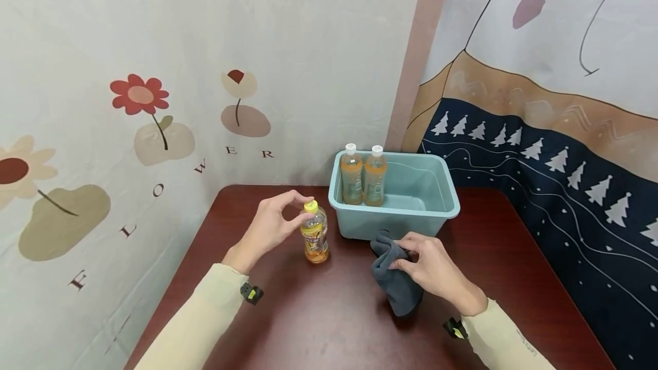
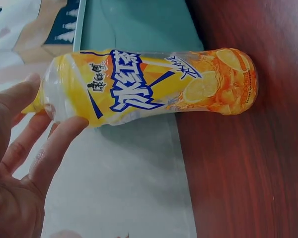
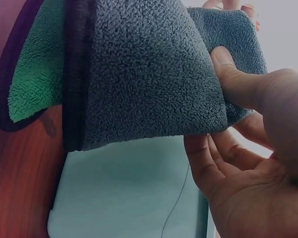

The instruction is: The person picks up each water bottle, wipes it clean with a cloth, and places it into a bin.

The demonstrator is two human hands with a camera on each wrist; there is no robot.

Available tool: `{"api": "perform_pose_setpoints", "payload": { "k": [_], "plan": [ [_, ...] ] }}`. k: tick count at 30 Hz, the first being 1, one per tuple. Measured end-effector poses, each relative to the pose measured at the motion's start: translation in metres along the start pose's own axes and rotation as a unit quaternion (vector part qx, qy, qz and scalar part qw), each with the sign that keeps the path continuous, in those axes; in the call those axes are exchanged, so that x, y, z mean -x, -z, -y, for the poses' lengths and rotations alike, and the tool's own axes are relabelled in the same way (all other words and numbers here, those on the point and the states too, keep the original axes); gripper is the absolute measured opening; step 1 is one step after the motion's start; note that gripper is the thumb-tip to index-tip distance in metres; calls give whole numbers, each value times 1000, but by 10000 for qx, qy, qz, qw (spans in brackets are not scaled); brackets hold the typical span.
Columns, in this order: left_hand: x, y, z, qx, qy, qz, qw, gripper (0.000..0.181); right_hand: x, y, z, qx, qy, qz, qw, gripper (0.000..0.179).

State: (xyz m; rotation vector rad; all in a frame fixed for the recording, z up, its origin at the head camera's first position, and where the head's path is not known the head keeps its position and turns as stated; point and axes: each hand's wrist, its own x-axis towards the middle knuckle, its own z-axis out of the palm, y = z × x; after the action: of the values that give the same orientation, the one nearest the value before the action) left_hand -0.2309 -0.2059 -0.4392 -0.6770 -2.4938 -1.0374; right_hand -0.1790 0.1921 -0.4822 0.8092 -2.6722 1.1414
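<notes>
A drink bottle with a yellow cap and an orange-and-yellow label stands upright on the table, left of the teal bin. My left hand pinches it at the cap, between thumb and fingers. The left wrist view shows the bottle's label and the left hand at its neck end. In front of the bin, my right hand grips a dark grey cloth that hangs down folded. Up close in the right wrist view, the cloth is fluffy, with a dark edge and a green side.
The teal bin stands at the back of the dark red table. Two bottles with white caps stand upright in its left part. Behind the table hang a flower-printed curtain and a dark tree-printed one.
</notes>
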Motion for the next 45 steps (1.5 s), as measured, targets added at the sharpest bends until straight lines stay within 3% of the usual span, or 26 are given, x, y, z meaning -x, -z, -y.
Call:
{"api": "perform_pose_setpoints", "payload": {
  "k": [11, 18, 23, 33, 41, 45],
  "plan": [
    [9, -25, -28, 7, -378, -76, 9993, 35, -9, -4, 7, 62, 179, -105, 9998, 38],
    [14, -33, -44, 275, -527, 55, 9982, 38, -18, -4, 15, 127, 339, -285, 9989, 37],
    [17, -39, -51, 400, -633, 88, 9972, 36, -23, -5, 18, 119, 384, -423, 9983, 38],
    [19, -48, -57, 628, -626, -133, 9960, 33, -39, -5, 32, -76, 540, -813, 9952, 40],
    [19, -44, -60, 740, -336, 44, 9967, 31, -54, -17, 45, -375, 524, -299, 9975, 39],
    [19, -40, -60, 855, -289, 200, 9957, 29, -55, -23, 47, -495, 449, 9, 9978, 50]
  ]
}}
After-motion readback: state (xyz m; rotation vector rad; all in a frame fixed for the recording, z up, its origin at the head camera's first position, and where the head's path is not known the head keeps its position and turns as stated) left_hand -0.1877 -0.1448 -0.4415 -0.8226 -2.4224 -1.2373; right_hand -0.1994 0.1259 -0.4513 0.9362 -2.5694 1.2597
